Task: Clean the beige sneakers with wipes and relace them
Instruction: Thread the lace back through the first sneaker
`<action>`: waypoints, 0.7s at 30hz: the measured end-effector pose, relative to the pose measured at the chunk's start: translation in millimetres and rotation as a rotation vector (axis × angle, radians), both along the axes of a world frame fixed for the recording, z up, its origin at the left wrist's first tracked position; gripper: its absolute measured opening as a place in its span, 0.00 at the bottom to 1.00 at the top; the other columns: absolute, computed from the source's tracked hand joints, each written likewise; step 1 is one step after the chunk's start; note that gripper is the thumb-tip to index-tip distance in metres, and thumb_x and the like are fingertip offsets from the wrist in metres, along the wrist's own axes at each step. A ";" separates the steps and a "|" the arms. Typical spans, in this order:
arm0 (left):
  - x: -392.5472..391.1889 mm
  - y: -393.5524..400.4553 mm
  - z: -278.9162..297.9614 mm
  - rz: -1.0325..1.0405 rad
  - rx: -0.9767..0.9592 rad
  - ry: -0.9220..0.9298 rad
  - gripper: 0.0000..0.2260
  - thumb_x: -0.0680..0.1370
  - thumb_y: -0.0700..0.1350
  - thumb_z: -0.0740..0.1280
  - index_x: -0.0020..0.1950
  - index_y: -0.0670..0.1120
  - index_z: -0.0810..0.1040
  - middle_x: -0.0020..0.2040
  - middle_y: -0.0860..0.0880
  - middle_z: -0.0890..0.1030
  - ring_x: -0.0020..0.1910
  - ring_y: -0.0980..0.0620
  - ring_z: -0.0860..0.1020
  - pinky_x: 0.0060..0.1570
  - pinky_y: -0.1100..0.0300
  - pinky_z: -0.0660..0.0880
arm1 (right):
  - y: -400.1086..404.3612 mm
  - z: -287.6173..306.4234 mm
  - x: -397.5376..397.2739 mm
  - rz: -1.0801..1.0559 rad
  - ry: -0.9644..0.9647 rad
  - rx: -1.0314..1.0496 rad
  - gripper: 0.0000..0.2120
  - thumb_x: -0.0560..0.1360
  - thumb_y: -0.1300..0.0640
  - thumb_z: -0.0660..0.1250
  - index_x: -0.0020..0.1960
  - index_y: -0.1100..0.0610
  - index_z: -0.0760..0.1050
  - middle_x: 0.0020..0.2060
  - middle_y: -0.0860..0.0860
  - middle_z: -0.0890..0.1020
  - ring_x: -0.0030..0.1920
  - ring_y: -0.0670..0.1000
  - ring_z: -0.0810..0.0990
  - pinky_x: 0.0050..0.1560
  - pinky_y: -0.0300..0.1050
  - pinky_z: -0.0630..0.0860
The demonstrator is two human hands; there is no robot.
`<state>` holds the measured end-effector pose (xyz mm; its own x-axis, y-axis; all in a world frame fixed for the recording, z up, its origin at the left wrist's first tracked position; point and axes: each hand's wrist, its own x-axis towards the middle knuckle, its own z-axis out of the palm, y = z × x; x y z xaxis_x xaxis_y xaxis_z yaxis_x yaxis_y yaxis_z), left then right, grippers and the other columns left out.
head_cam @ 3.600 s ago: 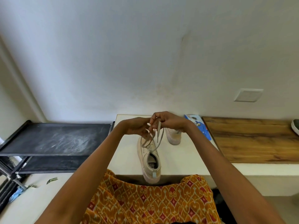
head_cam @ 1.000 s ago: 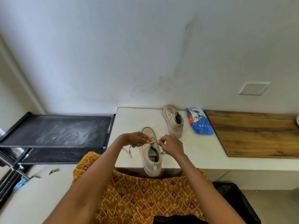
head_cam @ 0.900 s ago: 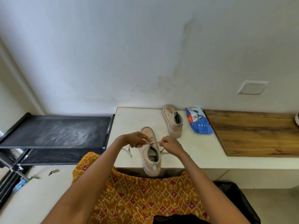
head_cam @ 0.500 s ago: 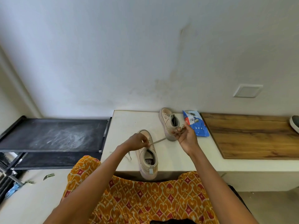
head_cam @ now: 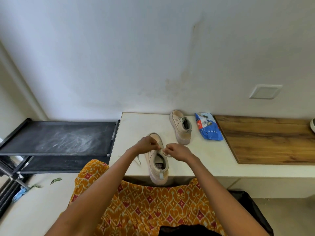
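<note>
A beige sneaker (head_cam: 157, 169) stands on the white counter (head_cam: 204, 159), heel over the front edge toward me. My left hand (head_cam: 146, 146) and my right hand (head_cam: 175, 151) meet above its tongue, each pinching the beige lace (head_cam: 138, 159) near the top eyelets. One loose lace end trails on the counter left of the shoe. The second beige sneaker (head_cam: 181, 128) stands farther back, to the right. A blue pack of wipes (head_cam: 208, 128) lies beside it.
A wooden board (head_cam: 272, 140) covers the counter's right part, with a dark shoe's edge (head_cam: 312, 125) at the far right. A black metal rack (head_cam: 59, 138) stands left of the counter. My orange patterned garment (head_cam: 144, 201) fills the foreground.
My right hand, which had pulled the lace out toward the far sneaker, has come back to the near sneaker's tongue. Both hands now pinch the lace close together.
</note>
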<state>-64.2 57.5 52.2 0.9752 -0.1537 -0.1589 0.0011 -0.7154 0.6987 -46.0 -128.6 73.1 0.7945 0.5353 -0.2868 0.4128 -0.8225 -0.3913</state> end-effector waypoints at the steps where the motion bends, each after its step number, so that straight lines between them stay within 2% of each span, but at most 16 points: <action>1: -1.3 0.9 1.0 -0.010 -0.016 0.002 0.09 0.76 0.47 0.68 0.45 0.41 0.82 0.39 0.47 0.80 0.38 0.54 0.76 0.44 0.58 0.74 | -1.9 -0.7 1.9 0.002 0.011 0.038 0.13 0.80 0.47 0.57 0.43 0.54 0.73 0.43 0.51 0.75 0.44 0.52 0.75 0.42 0.48 0.69; 3: -4.1 3.2 4.4 -0.046 -0.062 0.031 0.09 0.77 0.46 0.67 0.44 0.40 0.81 0.34 0.50 0.76 0.34 0.55 0.73 0.38 0.62 0.72 | -6.5 -2.9 6.2 -0.002 0.034 0.097 0.12 0.80 0.49 0.58 0.41 0.53 0.74 0.45 0.52 0.71 0.46 0.53 0.73 0.47 0.49 0.70; 6: -6.0 11.1 11.0 -0.090 -0.149 0.169 0.09 0.80 0.41 0.62 0.54 0.40 0.79 0.32 0.51 0.72 0.29 0.57 0.68 0.31 0.69 0.68 | -11.5 -12.0 8.4 -0.003 0.036 0.083 0.11 0.79 0.48 0.59 0.40 0.50 0.74 0.47 0.52 0.70 0.53 0.54 0.71 0.55 0.52 0.71; 9: -4.0 17.5 18.7 -0.149 -0.125 0.265 0.11 0.80 0.37 0.59 0.60 0.41 0.76 0.31 0.50 0.70 0.26 0.60 0.67 0.30 0.71 0.67 | -11.0 -20.2 7.0 -0.059 0.024 0.072 0.12 0.78 0.48 0.58 0.39 0.49 0.74 0.50 0.53 0.73 0.55 0.53 0.71 0.56 0.54 0.71; 11: -1.1 16.7 22.1 -0.169 -0.094 0.269 0.12 0.80 0.37 0.59 0.60 0.41 0.76 0.30 0.51 0.71 0.24 0.60 0.67 0.31 0.71 0.67 | -11.6 -21.7 6.2 -0.136 0.076 0.182 0.14 0.78 0.48 0.59 0.35 0.48 0.74 0.48 0.53 0.75 0.55 0.53 0.73 0.57 0.53 0.71; 14: -0.8 13.8 20.4 -0.198 -0.035 0.239 0.11 0.78 0.41 0.64 0.59 0.41 0.76 0.34 0.50 0.75 0.28 0.60 0.71 0.34 0.69 0.70 | -16.5 -13.0 1.1 -0.318 0.317 0.499 0.15 0.79 0.50 0.59 0.36 0.53 0.74 0.51 0.52 0.78 0.57 0.49 0.74 0.60 0.48 0.69; 17: 0.0 11.7 7.6 -0.193 0.042 0.150 0.12 0.75 0.47 0.70 0.55 0.44 0.77 0.46 0.50 0.76 0.40 0.57 0.74 0.42 0.65 0.72 | -22.6 -0.8 0.7 -0.511 0.511 0.965 0.13 0.81 0.53 0.56 0.42 0.58 0.72 0.46 0.53 0.80 0.54 0.50 0.78 0.60 0.45 0.70; 19: 1.1 8.5 0.2 -0.118 0.082 0.037 0.10 0.73 0.49 0.71 0.51 0.46 0.78 0.47 0.52 0.75 0.45 0.56 0.73 0.46 0.64 0.69 | -26.0 9.2 4.2 -0.620 0.680 1.347 0.13 0.81 0.55 0.55 0.42 0.59 0.71 0.41 0.56 0.82 0.48 0.51 0.81 0.56 0.44 0.75; 21: 2.8 4.1 -2.8 -0.078 0.067 -0.009 0.08 0.74 0.48 0.70 0.48 0.45 0.80 0.45 0.53 0.76 0.44 0.56 0.73 0.44 0.65 0.68 | -28.7 18.9 8.6 -0.667 0.762 1.568 0.15 0.81 0.53 0.56 0.38 0.58 0.70 0.34 0.55 0.81 0.40 0.51 0.82 0.49 0.46 0.78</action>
<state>-61.3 61.6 49.5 0.9621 -0.2190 -0.1628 -0.0627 -0.7582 0.6490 -37.4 -157.3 92.0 0.9117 0.3239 -0.2529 -0.3908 0.4931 -0.7773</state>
